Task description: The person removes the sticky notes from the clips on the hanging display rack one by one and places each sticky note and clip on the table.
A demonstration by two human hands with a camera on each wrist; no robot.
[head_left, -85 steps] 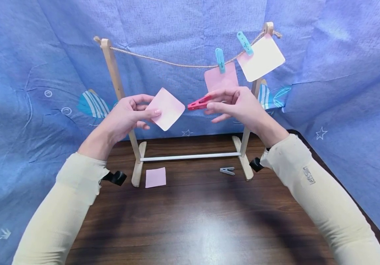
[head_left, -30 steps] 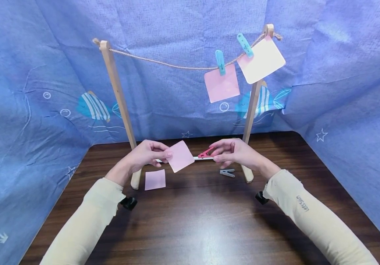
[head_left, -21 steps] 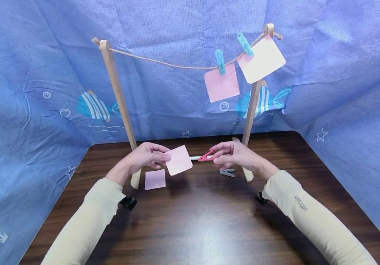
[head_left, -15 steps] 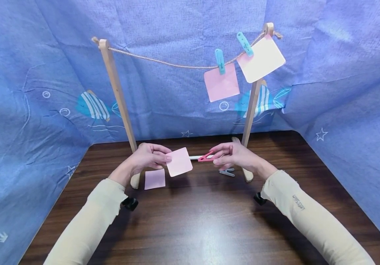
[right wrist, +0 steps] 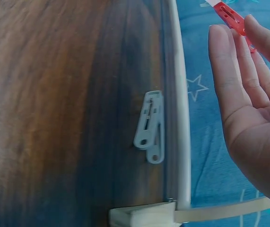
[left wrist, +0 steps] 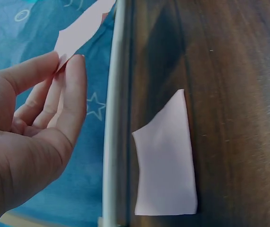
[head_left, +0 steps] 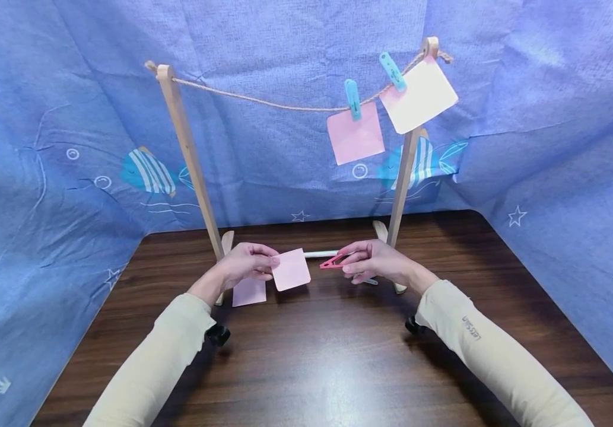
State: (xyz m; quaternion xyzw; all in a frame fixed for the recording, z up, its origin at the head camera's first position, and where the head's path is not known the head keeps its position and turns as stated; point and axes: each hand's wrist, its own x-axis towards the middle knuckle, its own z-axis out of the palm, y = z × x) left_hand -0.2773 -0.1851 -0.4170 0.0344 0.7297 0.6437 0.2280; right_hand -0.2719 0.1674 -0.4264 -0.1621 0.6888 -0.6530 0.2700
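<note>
Dark wooden table (head_left: 338, 362) below, blue fish-print cloth (head_left: 263, 53) behind it, and nearest to us, cream sleeves (head_left: 172, 338) at left and right! On the left a loose pink sheet (head_left: 249, 293) lies on the wood, partly behind the left hand (head_left: 243, 265). That hand has thumb and fingers clamped on the edge of a pink card (head_left: 291, 270), held up off the table. Over on the right, the right hand (head_left: 375, 261) pinches a red clip (head_left: 332, 262) by its handles, nose towards the card, a slim gap between them. Below that hand lies a grey clip (right wrist: 149, 125), just on the near side of a white crossbar (head_left: 322, 254). Farther up, a rope (head_left: 263, 102) sags between wooden posts (head_left: 191, 157), and look right: two light-blue clips (head_left: 353, 99) grip a pink square (head_left: 356, 137) and a paler square (head_left: 421, 98).
</note>
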